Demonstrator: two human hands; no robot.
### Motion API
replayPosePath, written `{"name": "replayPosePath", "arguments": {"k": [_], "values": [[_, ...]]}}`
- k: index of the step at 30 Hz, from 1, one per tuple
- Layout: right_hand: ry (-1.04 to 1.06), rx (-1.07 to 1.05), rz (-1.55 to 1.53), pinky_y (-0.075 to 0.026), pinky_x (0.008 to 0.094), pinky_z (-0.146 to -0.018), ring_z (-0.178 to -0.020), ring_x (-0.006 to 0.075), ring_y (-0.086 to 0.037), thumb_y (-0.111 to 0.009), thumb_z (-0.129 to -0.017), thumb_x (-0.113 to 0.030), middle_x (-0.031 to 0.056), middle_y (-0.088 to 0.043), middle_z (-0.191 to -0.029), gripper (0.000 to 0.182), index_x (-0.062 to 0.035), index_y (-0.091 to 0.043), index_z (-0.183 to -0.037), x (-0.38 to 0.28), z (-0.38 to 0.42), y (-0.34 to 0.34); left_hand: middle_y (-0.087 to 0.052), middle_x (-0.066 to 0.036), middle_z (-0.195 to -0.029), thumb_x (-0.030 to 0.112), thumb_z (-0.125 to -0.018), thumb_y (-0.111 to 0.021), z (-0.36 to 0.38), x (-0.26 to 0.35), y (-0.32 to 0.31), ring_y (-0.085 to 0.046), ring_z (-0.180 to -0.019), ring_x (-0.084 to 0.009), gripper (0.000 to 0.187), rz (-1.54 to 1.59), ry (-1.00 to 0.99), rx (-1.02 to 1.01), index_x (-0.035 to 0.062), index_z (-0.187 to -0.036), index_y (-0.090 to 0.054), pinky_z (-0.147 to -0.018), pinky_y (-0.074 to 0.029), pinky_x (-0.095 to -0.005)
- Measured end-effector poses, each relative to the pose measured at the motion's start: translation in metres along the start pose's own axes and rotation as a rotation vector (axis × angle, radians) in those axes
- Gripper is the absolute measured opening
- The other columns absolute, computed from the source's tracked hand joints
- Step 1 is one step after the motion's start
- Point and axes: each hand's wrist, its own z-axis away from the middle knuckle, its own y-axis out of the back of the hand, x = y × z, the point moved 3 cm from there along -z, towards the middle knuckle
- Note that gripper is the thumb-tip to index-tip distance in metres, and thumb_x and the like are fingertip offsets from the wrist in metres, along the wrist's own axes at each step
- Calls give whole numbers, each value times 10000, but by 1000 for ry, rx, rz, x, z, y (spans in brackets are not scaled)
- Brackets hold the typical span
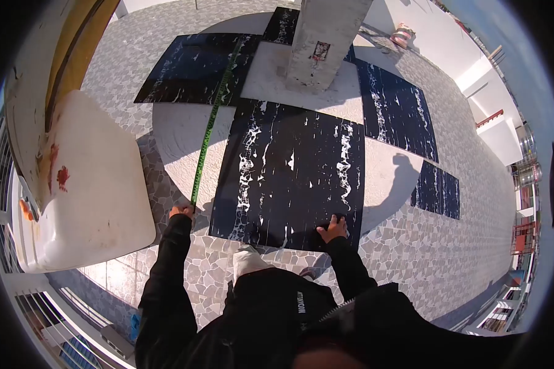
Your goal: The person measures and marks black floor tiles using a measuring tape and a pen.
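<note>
My left hand (181, 211) is closed on the near end of a green measuring tape (207, 136). The tape runs stretched away from me, over pale concrete and across a dark tile (194, 67) at the far left. My right hand (333, 229) lies with fingers spread on the near edge of a large dark tile (295, 160) with white marble-like veins. This tile rests on a round pale base (178, 132), directly in front of my legs. Whether a tape case sits inside my left hand is hidden.
A square concrete pillar (323, 49) rises from the base's middle. More dark tiles lie around it, one large (395, 107) and one small (437, 192) to the right. A stained white tank (98, 190) stands close on my left. Stone-patterned flooring (468, 246) surrounds the base.
</note>
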Motion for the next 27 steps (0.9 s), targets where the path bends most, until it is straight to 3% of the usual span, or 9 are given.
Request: {"name": "replayPosePath", "arguments": {"k": [4,6,10,12,14,18,20,23,27], "values": [[-165,-83,-2,-330,515,-1017,-1321,450,-230,-724,-694,-436,268,-203,-1435,907,-99,-271,-1404,-24,-5,5,-690,-125,-899,314,-705,-687,-164,82,-41,-659,-881,-286,283,76,62,-125,112,-900,-713,-813,-506,-362],[-216,-91,32,-301,503,-1042,-1320,466,-223,-730,-687,-465,288,-173,-1447,998,-90,-186,-1435,-31,-7,6,-682,-143,-943,326,-734,-655,-209,137,-43,-654,-917,-286,293,-9,80,-138,107,-922,-703,-826,-504,-367],[-249,-82,16,-289,500,-1051,-1329,465,-203,-739,-701,-413,288,-153,-1455,987,-91,-169,-1439,-38,-8,7,-663,-173,-1004,315,-757,-593,-270,197,-65,-630,-988,-308,321,-130,140,-141,76,-947,-695,-852,-492,-383],[-254,-68,-3,-280,492,-1061,-1335,462,-191,-756,-702,-341,279,-125,-1467,988,-92,-152,-1443,-38,-8,5,-655,-179,-1028,312,-761,-578,-277,213,-65,-622,-1005,-315,335,-133,175,-134,65,-958,-690,-860,-488,-389],[-269,-61,10,-295,504,-1049,-1340,454,-182,-767,-685,-332,274,-119,-1469,1004,-91,-154,-1443,-38,-10,3,-660,-170,-1019,335,-721,-644,-279,220,-67,-624,-997,-311,369,-22,211,-143,49,-952,-682,-855,-490,-390],[-310,-87,-1,-300,501,-1050,-1341,451,-177,-787,-658,-302,273,-107,-1470,1037,-76,-145,-1441,-40,-18,3,-648,-172,-1050,372,-750,-600,-284,210,-81,-614,-1014,-311,385,-136,196,-206,58,-957,-681,-877,-474,-388],[-320,-100,-13,-278,492,-1064,-1339,460,-173,-796,-644,-290,283,-102,-1468,1062,-82,-131,-1445,-41,-20,4,-642,-174,-1070,337,-745,-593,-287,201,-97,-607,-1026,-320,372,-259,-6,-266,74,-990,-685,-890,-471,-390],[-310,-96,-11,-268,483,-1074,-1333,468,-177,-803,-637,-267,292,-94,-1465,1081,-83,-113,-1449,-41,-22,2,-640,-169,-1073,368,-747,-587,-268,213,-83,-595,-1046,-313,383,-298,-55,-334,87,-988,-687,-901,-464,-387],[-297,-93,-1,-264,478,-1076,-1327,467,-187,-812,-632,-241,298,-89,-1462,1102,-73,-92,-1449,-41,-24,3,-637,-172,-1075,402,-767,-568,-283,196,-114,-587,-1055,-319,407,-415,-142,-412,84,-992,-685,-906,-459,-390]]}}
